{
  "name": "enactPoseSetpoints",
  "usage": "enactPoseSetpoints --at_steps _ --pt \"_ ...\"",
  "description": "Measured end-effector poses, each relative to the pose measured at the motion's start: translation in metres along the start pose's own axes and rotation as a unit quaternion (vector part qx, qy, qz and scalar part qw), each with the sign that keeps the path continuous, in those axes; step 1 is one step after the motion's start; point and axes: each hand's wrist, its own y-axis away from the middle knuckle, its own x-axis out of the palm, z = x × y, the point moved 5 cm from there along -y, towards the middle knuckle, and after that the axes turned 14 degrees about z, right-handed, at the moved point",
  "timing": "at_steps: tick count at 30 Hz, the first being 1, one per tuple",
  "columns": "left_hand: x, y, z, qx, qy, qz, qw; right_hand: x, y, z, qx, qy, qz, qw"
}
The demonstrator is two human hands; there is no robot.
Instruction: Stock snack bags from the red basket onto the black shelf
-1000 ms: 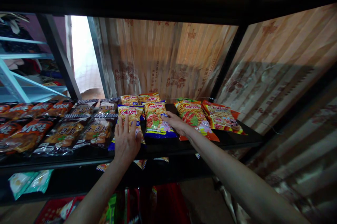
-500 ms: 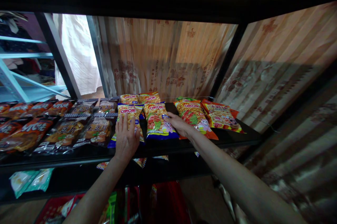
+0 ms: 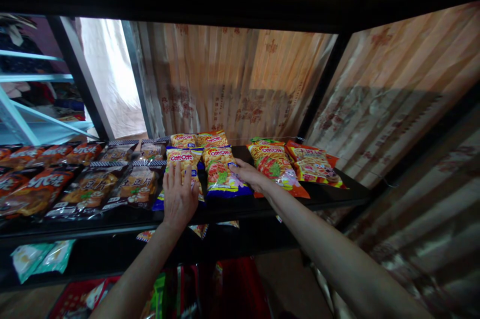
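Flat on the front of a cream-and-blue snack bag (image 3: pixel 192 160), my left hand (image 3: pixel 180 199) has its fingers stretched out. Beside it leans a second blue-trimmed snack bag (image 3: pixel 220 175), with a picture of red and green food. My right hand (image 3: pixel 249 175) holds this one by its right edge, thumb side on the front; the other fingers are partly hidden. Behind these two stand a smaller cream bag (image 3: pixel 183 140) and an orange-trimmed bag (image 3: pixel 212 138). Right of my right hand lies an orange noodle-snack bag (image 3: pixel 272 161).
The black shelf (image 3: pixel 337 198) carries another orange bag (image 3: pixel 315 164) at right and rows of brown potato-chip bags (image 3: pixel 138 186) and orange-brown bags (image 3: pixel 41 189) at left. Green packets (image 3: pixel 43 259) lie on a lower shelf. A red basket (image 3: pixel 243 289) stands below. Curtains (image 3: pixel 232 74) hang behind.
The second blue-trimmed bag has shifted slightly left, closer to the bag under my left hand. My right hand has moved left with it. My left hand stays on its bag.
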Motion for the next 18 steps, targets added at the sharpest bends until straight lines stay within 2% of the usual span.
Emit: enactPoseSetpoints --at_steps 6,11,15,18 --pt "0.0 0.001 0.001 -0.012 0.018 -0.007 1.0 0.001 0.006 -0.001 -0.037 0.004 -0.026 0.999" --pt "-0.001 0.003 -0.001 -0.006 0.004 -0.007 1.0 -0.005 0.009 -0.001 -0.043 0.092 -0.067 0.993" --pt "-0.001 0.004 -0.001 0.0 -0.001 -0.005 1.0 -0.007 0.019 0.006 -0.028 0.199 -0.134 0.97" --pt "-0.002 0.005 -0.002 0.004 0.003 -0.016 1.0 0.002 0.037 0.018 -0.081 0.299 -0.163 0.937"
